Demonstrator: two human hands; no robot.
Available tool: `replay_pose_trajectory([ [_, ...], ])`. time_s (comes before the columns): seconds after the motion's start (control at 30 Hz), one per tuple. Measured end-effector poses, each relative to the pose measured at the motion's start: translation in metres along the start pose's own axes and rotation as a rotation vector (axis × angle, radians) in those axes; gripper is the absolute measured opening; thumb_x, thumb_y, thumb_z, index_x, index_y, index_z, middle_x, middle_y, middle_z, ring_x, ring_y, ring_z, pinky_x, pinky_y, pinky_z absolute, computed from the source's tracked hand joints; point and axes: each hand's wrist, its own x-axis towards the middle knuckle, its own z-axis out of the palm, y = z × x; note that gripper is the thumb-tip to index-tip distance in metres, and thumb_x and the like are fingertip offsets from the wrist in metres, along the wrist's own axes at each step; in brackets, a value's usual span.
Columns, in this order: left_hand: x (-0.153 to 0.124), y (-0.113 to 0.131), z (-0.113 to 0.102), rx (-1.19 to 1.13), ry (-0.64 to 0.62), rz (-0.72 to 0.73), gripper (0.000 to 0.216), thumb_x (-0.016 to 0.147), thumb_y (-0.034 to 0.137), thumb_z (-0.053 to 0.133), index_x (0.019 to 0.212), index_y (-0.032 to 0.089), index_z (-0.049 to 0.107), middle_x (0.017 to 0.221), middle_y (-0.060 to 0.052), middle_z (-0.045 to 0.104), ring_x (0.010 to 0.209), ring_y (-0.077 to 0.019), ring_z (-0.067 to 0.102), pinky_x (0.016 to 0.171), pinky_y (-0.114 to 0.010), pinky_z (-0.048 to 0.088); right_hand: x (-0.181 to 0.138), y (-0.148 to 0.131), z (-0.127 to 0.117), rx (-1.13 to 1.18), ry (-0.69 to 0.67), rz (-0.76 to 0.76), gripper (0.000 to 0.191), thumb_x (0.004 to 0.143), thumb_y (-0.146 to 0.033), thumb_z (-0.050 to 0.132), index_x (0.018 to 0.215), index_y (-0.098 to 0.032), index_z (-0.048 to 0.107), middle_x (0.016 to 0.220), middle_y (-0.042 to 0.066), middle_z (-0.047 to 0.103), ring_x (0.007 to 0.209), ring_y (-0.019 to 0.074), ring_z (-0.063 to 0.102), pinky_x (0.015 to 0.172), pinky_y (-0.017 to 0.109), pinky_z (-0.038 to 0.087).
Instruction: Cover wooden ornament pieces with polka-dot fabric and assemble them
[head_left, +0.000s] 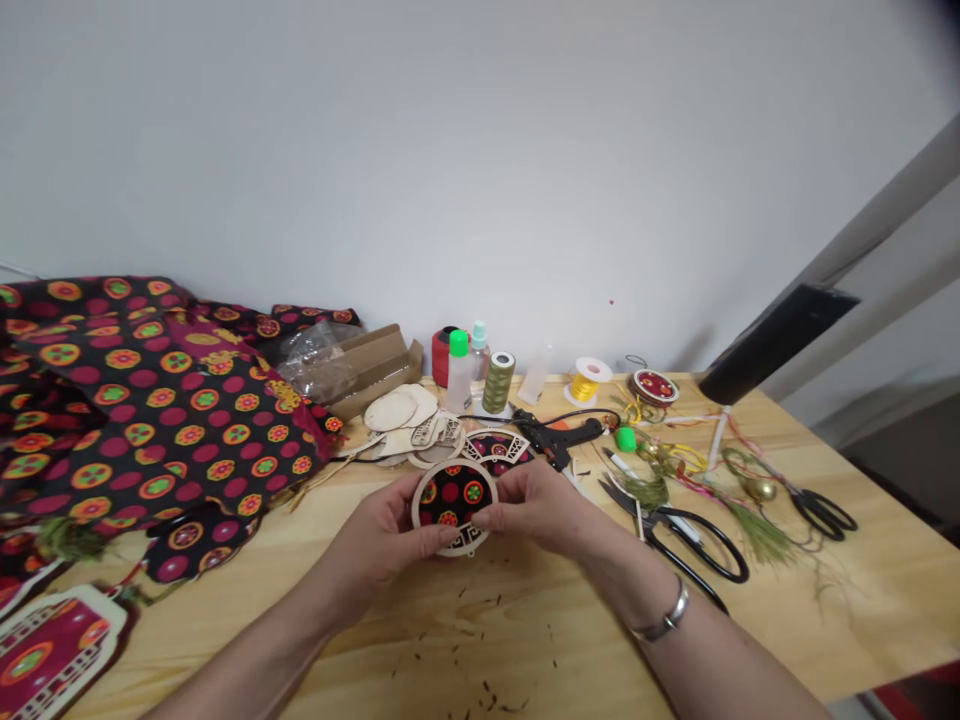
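Between my two hands is a round wooden frame [452,492] with a pale rim, backed by black fabric printed with red and orange flowers, with a fretwork piece along its lower part. My left hand [401,525] grips its left side, thumb on the lower front. On the right edge my right hand [529,505] closes, its thumb pressed on the front near the fretwork. Just behind the frame lies a fan-shaped wooden piece [499,448] with the same kind of fabric. Fingers behind the frame are hidden.
Patterned fabric [165,400] is heaped at left. Wooden cutouts [401,412], a green-capped bottle [459,375], an olive thread spool [499,384] and a black glue gun [566,434] stand or lie behind. Large scissors [675,530] rest at right, near cords and a black cylinder [780,340].
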Motion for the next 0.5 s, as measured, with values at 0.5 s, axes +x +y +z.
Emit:
replay_pose_trajectory([
  [0.5, 0.001, 0.000, 0.001, 0.008, 0.071, -0.023, 0.042, 0.061, 0.026, 0.077, 0.100, 0.019, 0.063, 0.088, -0.003, 0.072, 0.075, -0.0183, 0.064, 0.064, -0.027, 0.052, -0.022, -0.048, -0.030, -0.443, 0.250, 0.010, 0.033, 0.072, -0.049, 0.062, 0.072, -0.016, 0.069, 0.063, -0.002, 0.059, 0.059, 0.0112, 0.046, 0.052, 0.021, 0.032],
])
